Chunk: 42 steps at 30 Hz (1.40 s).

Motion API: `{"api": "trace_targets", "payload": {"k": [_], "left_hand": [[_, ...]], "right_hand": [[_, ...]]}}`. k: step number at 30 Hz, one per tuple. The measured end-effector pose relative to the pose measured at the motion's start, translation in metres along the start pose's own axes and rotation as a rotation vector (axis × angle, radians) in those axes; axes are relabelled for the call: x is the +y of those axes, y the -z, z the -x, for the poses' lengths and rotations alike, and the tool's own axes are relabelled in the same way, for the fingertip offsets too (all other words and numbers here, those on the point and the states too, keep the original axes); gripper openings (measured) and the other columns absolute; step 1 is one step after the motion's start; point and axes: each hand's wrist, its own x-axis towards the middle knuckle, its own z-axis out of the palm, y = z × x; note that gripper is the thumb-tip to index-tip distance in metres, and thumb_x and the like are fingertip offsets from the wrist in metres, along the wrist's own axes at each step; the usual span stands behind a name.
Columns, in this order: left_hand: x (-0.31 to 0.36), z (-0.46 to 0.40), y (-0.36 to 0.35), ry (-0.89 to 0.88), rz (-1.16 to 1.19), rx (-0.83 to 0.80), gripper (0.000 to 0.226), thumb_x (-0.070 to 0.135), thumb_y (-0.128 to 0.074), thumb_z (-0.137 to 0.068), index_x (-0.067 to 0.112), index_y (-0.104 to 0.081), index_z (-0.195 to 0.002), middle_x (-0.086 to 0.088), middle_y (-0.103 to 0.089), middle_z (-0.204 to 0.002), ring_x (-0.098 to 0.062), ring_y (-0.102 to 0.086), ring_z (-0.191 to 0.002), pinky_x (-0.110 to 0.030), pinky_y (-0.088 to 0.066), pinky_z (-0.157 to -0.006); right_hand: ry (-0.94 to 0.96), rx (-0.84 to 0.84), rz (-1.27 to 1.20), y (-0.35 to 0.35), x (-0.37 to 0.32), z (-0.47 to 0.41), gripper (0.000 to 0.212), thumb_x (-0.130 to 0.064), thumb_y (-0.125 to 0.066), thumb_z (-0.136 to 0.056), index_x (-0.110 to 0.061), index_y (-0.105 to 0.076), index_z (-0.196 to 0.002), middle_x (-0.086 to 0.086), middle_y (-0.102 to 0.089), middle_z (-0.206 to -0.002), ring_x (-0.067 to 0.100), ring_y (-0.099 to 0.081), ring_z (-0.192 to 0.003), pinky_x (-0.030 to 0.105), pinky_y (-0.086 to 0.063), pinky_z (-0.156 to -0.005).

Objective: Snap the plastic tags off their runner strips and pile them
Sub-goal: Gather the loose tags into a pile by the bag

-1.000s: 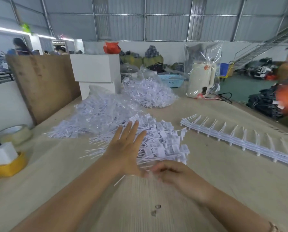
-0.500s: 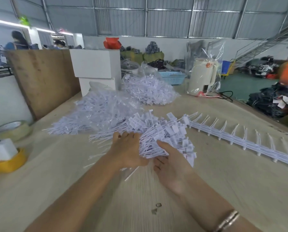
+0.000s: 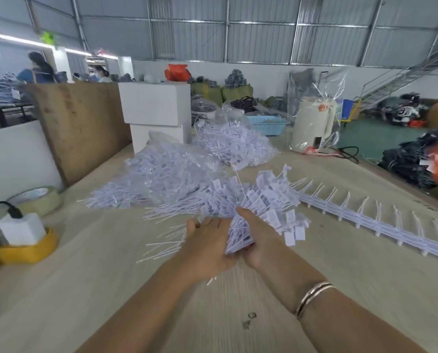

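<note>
Currently, handling: the loose bundle of white plastic tags with thin stems and flat rectangular heads (image 3: pixel 261 207) is being judged light and springy; individual stems are probably bending easily and sliding over one another, so the mass is likely being kept together only by pressure from both sides.
Hold point: the crossing of the stems near the bundle's middle is being judged the best place to take hold, the heads fanning out freely beyond it.
Left hand: the left hand (image 3: pixel 207 243) is being held against the left side of the bundle, fingers curled round the stems.
Right hand: the right hand (image 3: pixel 257 233) is being wrapped round the right side, thumb lying over the top of the stems; a bundle is being grasped, not released.
Location: the bundle is being held just above the pale wooden tabletop (image 3: pixel 85 289), near the heap of bagged white tags (image 3: pixel 162 179).
Unprocessed stock: a long white runner strip with upright prongs (image 3: pixel 365 215) is lying to the right, apart from both hands.
</note>
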Motion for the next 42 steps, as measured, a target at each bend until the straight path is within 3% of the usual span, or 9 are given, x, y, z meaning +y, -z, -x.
{"api": "trace_targets", "payload": {"k": [6,13,17,20,23,29,36,39,42], "left_hand": [[0.011,0.005,0.006,-0.028,-0.136,0.001,0.060,0.049,-0.050,-0.083,0.020,-0.034,-0.134,0.006,-0.046,-0.121,-0.015,-0.036,-0.117,-0.033,-0.016,-0.086],[0.004,-0.004,0.047,0.066,0.246,-0.208,0.062,0.074,-0.036,-0.076,0.039,-0.054,-0.124,0.010,-0.051,-0.121,-0.012,-0.043,-0.116,-0.036,-0.037,-0.096],[-0.031,-0.020,0.071,0.195,0.479,0.215,0.013,0.050,-0.050,-0.085,0.049,-0.062,-0.080,0.017,-0.059,-0.096,-0.003,-0.056,-0.087,-0.032,-0.046,-0.077],[-0.078,-0.040,0.072,0.359,0.096,0.458,0.026,0.024,-0.056,-0.087,0.024,-0.061,-0.113,-0.005,-0.055,-0.123,-0.026,-0.050,-0.113,-0.042,-0.043,-0.092],[-0.116,-0.049,0.059,0.620,-0.045,0.269,0.058,0.022,-0.054,-0.091,0.012,-0.030,-0.142,-0.015,-0.036,-0.144,-0.034,-0.036,-0.130,-0.046,-0.037,-0.100],[-0.127,-0.041,0.026,0.659,0.180,0.105,0.034,0.014,-0.040,-0.094,0.014,-0.055,-0.125,-0.014,-0.060,-0.123,-0.033,-0.057,-0.109,-0.039,-0.046,-0.093],[-0.127,-0.023,0.060,0.705,0.228,-0.038,0.022,0.038,-0.047,-0.090,0.022,-0.062,-0.084,0.004,-0.065,-0.070,-0.014,-0.065,-0.063,-0.025,-0.048,-0.064],[-0.129,-0.023,0.093,0.696,0.349,0.323,0.035,0.027,-0.043,-0.093,0.026,-0.069,-0.069,0.000,-0.068,-0.072,-0.018,-0.063,-0.064,-0.029,-0.048,-0.068],[-0.138,-0.028,0.118,0.538,0.254,0.740,0.027,0.016,-0.048,-0.096,0.012,-0.074,-0.092,-0.015,-0.068,-0.097,-0.034,-0.060,-0.091,-0.034,-0.043,-0.082]], "right_hand": [[-0.031,0.018,0.001,-0.003,0.010,-0.013,0.024,-0.024,-0.062,-0.090,-0.001,-0.061,-0.097,0.015,-0.066,-0.077,0.031,-0.060,-0.083,0.036,-0.048,-0.079],[0.135,0.253,0.121,0.015,0.002,-0.015,0.060,-0.028,-0.071,-0.079,-0.003,-0.048,-0.128,0.019,-0.061,-0.118,0.028,-0.063,-0.090,0.029,-0.047,-0.053],[0.153,0.256,0.212,0.035,-0.005,-0.014,0.083,-0.041,-0.071,-0.081,-0.008,-0.028,-0.145,0.009,-0.042,-0.143,0.031,-0.046,-0.125,0.041,-0.043,-0.087],[0.158,0.201,0.223,0.045,-0.007,-0.012,0.089,-0.042,-0.071,-0.080,-0.012,-0.022,-0.147,0.004,-0.038,-0.145,0.028,-0.043,-0.127,0.041,-0.036,-0.086],[0.197,0.133,0.226,0.045,-0.008,-0.004,0.079,-0.045,-0.072,-0.076,-0.018,-0.035,-0.140,-0.001,-0.056,-0.117,0.019,-0.058,-0.093,0.035,-0.047,-0.069],[0.237,-0.014,0.251,0.048,-0.010,-0.001,0.107,-0.059,-0.077,-0.050,-0.024,-0.036,-0.142,0.013,-0.045,-0.143,0.037,-0.050,-0.124,0.057,-0.042,-0.101],[0.305,-0.177,0.120,0.027,-0.037,-0.001,0.054,-0.033,-0.070,-0.080,-0.015,-0.051,-0.127,0.013,-0.064,-0.104,0.022,-0.066,-0.075,0.028,-0.051,-0.054],[0.334,-0.271,0.041,0.012,-0.068,0.005,0.012,-0.019,-0.051,-0.096,-0.015,-0.050,-0.107,0.004,-0.059,-0.060,0.004,-0.055,-0.036,0.014,-0.041,-0.036],[0.397,-0.247,0.136,-0.015,-0.087,0.013,0.010,-0.023,-0.056,-0.092,-0.013,-0.058,-0.091,0.002,-0.058,-0.051,0.011,-0.054,-0.036,0.017,-0.041,-0.036]]}}
